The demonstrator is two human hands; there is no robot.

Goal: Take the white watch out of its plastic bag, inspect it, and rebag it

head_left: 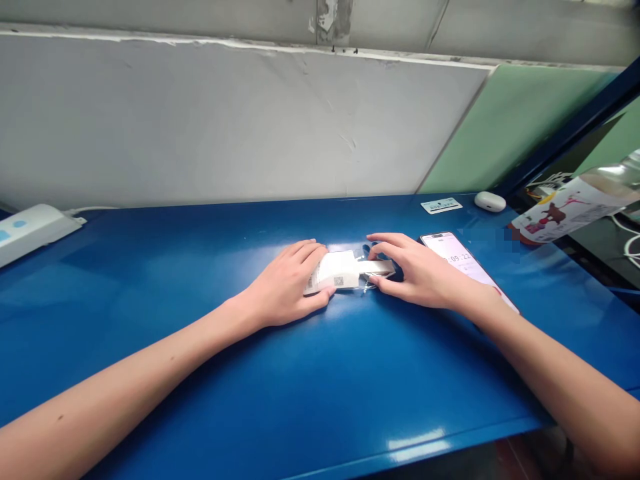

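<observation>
A small clear plastic packet with a white label and a printed square code lies flat on the blue table. My left hand covers its left end, fingers over the top and thumb along the near edge, closed on it. From the packet's right side sticks out a pale flat strip, with thin white cord-like loops beside it. My right hand arches around this strip, thumb on the near side and curved fingers on the far side, with a gap between them. Whether its fingertips touch the strip is unclear.
A phone with a lit screen lies partly beneath my right forearm. Behind it are a small card and a white earbud case. A labelled bottle leans at the right. A white power strip sits far left. A wall rises behind.
</observation>
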